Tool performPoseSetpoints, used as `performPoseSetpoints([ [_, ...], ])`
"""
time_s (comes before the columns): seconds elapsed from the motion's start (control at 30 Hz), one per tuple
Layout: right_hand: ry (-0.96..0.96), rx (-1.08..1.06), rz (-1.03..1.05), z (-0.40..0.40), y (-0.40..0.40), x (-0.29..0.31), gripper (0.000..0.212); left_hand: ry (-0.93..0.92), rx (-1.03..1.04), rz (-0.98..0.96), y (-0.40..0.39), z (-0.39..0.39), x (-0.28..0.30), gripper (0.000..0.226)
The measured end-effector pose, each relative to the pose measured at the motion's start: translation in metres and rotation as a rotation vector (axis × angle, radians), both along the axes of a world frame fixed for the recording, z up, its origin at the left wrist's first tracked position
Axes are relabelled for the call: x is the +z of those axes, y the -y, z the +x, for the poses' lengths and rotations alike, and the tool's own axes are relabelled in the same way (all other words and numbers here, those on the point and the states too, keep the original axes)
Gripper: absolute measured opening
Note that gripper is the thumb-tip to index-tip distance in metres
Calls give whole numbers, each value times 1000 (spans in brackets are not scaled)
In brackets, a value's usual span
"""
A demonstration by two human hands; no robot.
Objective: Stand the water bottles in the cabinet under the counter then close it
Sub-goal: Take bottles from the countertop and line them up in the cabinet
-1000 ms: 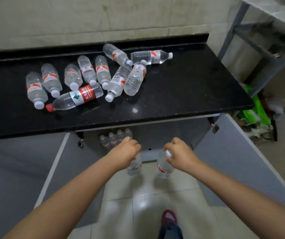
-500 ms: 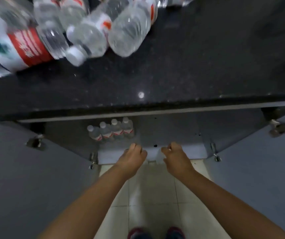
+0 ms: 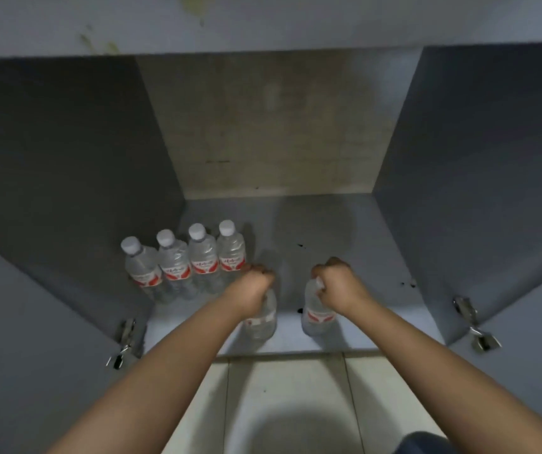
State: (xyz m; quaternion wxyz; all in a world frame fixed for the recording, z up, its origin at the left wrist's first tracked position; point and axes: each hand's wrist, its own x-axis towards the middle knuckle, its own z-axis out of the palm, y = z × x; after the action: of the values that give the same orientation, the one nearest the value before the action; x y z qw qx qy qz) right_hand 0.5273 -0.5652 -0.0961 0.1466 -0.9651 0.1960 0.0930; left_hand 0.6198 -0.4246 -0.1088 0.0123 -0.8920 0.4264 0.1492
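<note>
I look into the open grey cabinet (image 3: 328,231) under the counter. Several clear water bottles (image 3: 186,263) with white caps and red labels stand in a row at the left of its floor. My left hand (image 3: 254,286) grips the top of one upright bottle (image 3: 261,322) just right of that row, near the front edge. My right hand (image 3: 336,283) grips the top of another upright bottle (image 3: 317,317) a little further right. Both held bottles hang over or rest on the cabinet floor; I cannot tell which.
Both cabinet doors stand swung outward, the left door (image 3: 33,339) and the right door (image 3: 531,322), with metal hinges (image 3: 125,342) at the front corners. The cabinet floor right of my hands is bare. Pale floor tiles (image 3: 282,404) lie below the cabinet.
The view has dropped from the countertop with its lying bottles to the cabinet's inside. Both hands have carried their bottles forward from above the floor tiles into the cabinet.
</note>
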Motion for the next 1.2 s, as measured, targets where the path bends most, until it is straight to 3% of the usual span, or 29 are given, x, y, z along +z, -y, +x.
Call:
performPoseSetpoints([
  [0.27, -72, 89, -106, 11, 17, -3, 42, -176, 24, -43, -13, 20, -5, 57],
  [0.47, -142, 170, -105, 23, 22, 1, 47, -226, 135, -216, -24, 20, -3, 50],
  [0.63, -153, 180, -113, 25, 23, 4, 42, -161, 168, -205, -19, 18, -3, 31],
  [0.87, -81, 87, -156, 20, 19, -2, 42, 64, 490, -127, -16, 6, -12, 44],
  [0.97, -76, 52, -217, 21, 12, -8, 39, 24, 432, -173, -19, 9, -12, 43],
  [1.07, -85, 89, -243, 22, 2, -12, 32, -87, 222, -217, -28, 12, -9, 36],
  [1.2, -109, 370, -105, 23, 11, -8, 31, -138, 160, -251, -38, 15, -2, 46],
])
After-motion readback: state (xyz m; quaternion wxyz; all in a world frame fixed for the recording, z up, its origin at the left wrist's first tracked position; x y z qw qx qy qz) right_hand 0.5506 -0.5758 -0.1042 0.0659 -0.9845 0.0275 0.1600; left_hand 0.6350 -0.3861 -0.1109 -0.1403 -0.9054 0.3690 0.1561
